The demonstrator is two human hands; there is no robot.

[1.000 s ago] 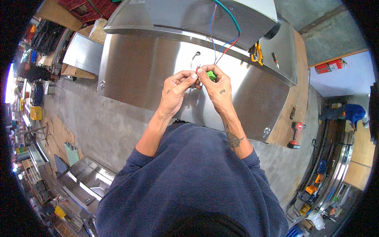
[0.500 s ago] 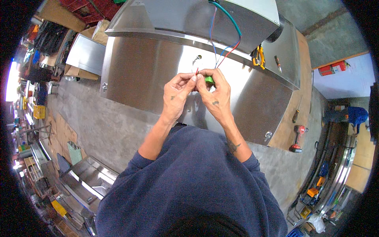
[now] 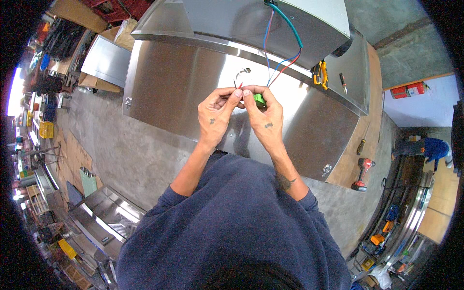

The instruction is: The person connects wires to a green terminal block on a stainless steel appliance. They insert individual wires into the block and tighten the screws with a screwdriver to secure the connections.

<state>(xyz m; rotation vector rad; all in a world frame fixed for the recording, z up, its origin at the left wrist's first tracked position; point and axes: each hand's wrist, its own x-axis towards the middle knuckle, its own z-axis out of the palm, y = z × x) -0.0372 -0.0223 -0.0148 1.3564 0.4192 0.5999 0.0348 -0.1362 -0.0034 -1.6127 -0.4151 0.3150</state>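
Above a stainless steel panel (image 3: pixel 166 82) my two hands meet, thumbs and fingertips nearly touching. My left hand (image 3: pixel 215 116) pinches a thin red wire (image 3: pixel 240 86), whose tip shows between the fingers. A green roll (image 3: pixel 260 100), apparently of tape, sits in the curled fingers of my right hand (image 3: pixel 266 118), whose thumb and forefinger close at the same spot. Behind the fingers a thin dark and white lead (image 3: pixel 238 75) curves up to a hole in the panel. Blue and red wires (image 3: pixel 285 64) come down from a teal sleeve (image 3: pixel 291 29) toward my right hand.
A grey metal box (image 3: pixel 270 34) stands at the far side. Yellow-handled pliers (image 3: pixel 320 75) and a screwdriver (image 3: pixel 343 83) lie at the right. Farther along the wooden board are another screwdriver (image 3: pixel 361 146) and a red cordless drill (image 3: pixel 362 174). Someone in blue (image 3: pixel 435 149) bends over at far right.
My hands stay together, with the left fingers shifted slightly. More of the curved lead shows behind them. The view has moved a little, and the person at far right has shifted.
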